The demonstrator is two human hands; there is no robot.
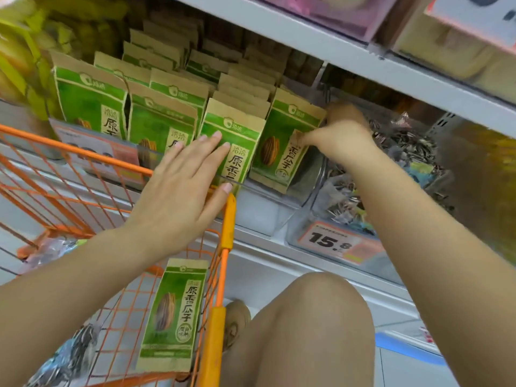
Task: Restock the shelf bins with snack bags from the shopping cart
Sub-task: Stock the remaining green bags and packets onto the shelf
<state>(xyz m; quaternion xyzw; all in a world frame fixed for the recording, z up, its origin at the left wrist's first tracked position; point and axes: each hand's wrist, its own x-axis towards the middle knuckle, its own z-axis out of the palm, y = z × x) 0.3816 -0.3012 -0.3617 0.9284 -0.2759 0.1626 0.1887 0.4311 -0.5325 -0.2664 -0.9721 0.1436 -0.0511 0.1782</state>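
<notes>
Several green-and-kraft sunflower seed bags stand in rows in a clear shelf bin (259, 191). My left hand (181, 188) lies flat with straight fingers against the front of one standing bag (237, 135). My right hand (340, 135) pinches the right edge of the rightmost front bag (279, 141), which leans left. One more green bag (174, 314) stands inside the orange shopping cart (227, 219) below. Grey-striped clear bags (69, 356) lie at the cart's bottom.
To the right is another clear bin (312, 208) with clear bags of striped seeds and a 15.8 price tag (332, 241). A white shelf board (349, 51) hangs just above the bins. Yellow packets (22, 51) fill the far left. My knee (307, 325) is beside the cart.
</notes>
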